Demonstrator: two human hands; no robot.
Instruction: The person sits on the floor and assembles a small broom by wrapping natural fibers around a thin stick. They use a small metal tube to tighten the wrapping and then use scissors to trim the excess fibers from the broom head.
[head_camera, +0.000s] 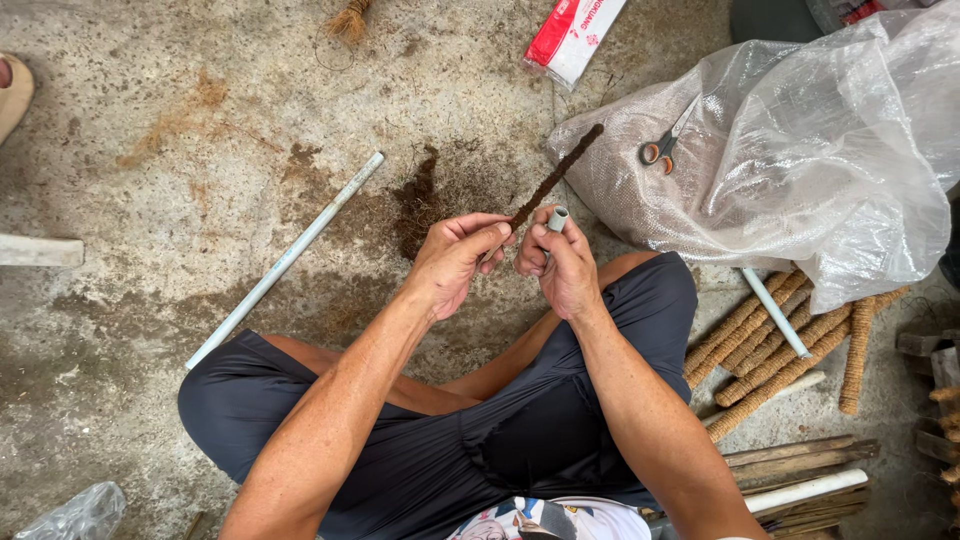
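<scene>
I sit cross-legged on a concrete floor. My left hand pinches the near end of a thin dark brown fibre-wrapped stick that points up and to the right. My right hand grips a short grey plastic tube, its open end upward, right beside the stick's lower end. The two hands almost touch above my knees.
A long white pipe lies on the floor to the left. A big clear plastic sack of fibre with scissors on it sits at the right. Finished fibre-wrapped sticks and pipes lie at lower right. A red-and-white packet lies at the top.
</scene>
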